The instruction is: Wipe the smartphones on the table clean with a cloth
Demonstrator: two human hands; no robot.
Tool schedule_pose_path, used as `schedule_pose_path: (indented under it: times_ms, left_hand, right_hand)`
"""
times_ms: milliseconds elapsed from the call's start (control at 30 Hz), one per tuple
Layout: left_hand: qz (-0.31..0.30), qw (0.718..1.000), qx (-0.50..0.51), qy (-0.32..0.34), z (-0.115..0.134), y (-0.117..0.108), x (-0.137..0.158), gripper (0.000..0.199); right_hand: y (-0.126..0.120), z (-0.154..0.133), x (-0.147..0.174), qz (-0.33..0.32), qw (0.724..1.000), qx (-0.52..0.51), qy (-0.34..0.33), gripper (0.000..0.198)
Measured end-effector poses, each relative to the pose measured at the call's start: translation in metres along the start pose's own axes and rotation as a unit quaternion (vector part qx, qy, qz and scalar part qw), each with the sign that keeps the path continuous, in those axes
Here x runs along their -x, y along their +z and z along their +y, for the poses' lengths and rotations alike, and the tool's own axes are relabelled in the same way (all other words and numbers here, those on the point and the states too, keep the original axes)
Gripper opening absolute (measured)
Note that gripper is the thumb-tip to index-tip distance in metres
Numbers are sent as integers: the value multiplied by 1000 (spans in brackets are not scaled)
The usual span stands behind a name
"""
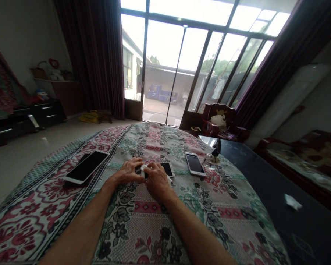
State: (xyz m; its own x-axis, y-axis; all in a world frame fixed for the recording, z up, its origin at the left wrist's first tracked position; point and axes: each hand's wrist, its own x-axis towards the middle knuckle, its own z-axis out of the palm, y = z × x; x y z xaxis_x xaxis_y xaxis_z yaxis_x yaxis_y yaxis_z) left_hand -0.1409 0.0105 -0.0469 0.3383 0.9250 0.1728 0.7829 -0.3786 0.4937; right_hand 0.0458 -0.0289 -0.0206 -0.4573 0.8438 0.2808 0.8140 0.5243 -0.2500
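Observation:
A white smartphone with a dark screen (167, 169) lies on the patterned tablecloth (154, 228), partly covered by my hands. My left hand (130, 171) curves around its left end, thumb at the near edge and fingers at the far edge. On top of the screen, my right hand (157, 179) presses a crumpled white tissue (144, 167), with fingers bent over it. Another white smartphone (195, 164) rests face up to the right. To the left, a larger white tablet (86, 167) lies over a dark flat object (68, 184).
Beyond the right phone stands a small clear object with a black upper part (215, 151), its kind unclear. A dark table (253, 176) adjoins on the right, carrying a crumpled white tissue (292, 202). A wooden chair (220, 119) and glass doors (165, 73) are farther back.

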Motion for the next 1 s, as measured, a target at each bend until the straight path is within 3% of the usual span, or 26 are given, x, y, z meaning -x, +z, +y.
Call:
schedule_pose_path:
  times_ms: [100, 267, 367, 633, 733, 1000]
  left_hand:
    - [0, 1000, 7, 3, 5, -4, 0, 75]
    - [1, 1000, 9, 3, 13, -11, 2, 73]
    - [5, 1000, 13, 6, 13, -11, 2, 72]
    - [61, 998, 23, -4, 7, -3, -1, 63]
    - [64, 998, 25, -6, 5, -1, -2, 63]
    - [42, 999, 8, -6, 6, -4, -1, 65]
  right_hand:
    - [-5, 17, -1, 22, 999, -6, 35, 36]
    - [-19, 58, 0, 56, 986, 16, 156, 36]
    - [-23, 65, 1, 63, 978, 28, 195, 36]
    - [-6, 9, 6, 29, 998, 22, 60, 32]
    - [-3, 3, 5, 15, 999, 16, 36, 30]
    - [-17, 55, 0, 53, 986, 30, 154, 36]
